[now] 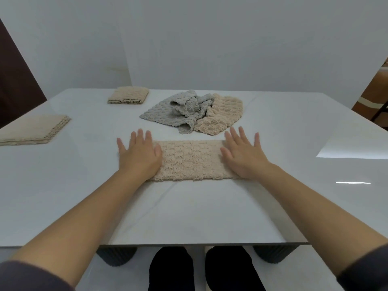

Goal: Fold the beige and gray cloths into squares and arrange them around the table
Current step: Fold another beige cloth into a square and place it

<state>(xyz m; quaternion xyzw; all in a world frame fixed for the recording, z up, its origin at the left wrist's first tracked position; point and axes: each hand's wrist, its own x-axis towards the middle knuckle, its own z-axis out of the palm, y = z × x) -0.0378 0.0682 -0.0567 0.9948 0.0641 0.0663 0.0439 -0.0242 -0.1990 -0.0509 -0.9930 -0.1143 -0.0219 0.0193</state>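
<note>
Well to the left of the hands lies a folded beige square [33, 128], with a second square [128, 95] farther off. The left hand [139, 153] rests flat, fingers straight, on one end of a beige cloth [190, 159] folded into a long strip on the bench [189, 211]; the right hand [244, 155] presses the other end likewise, so neither grasps. Beyond them sits a crumpled heap [189, 110] of gray and beige cloths. The strip looks soft, light and limp — best pinched at one end's corners and carried over.
</note>
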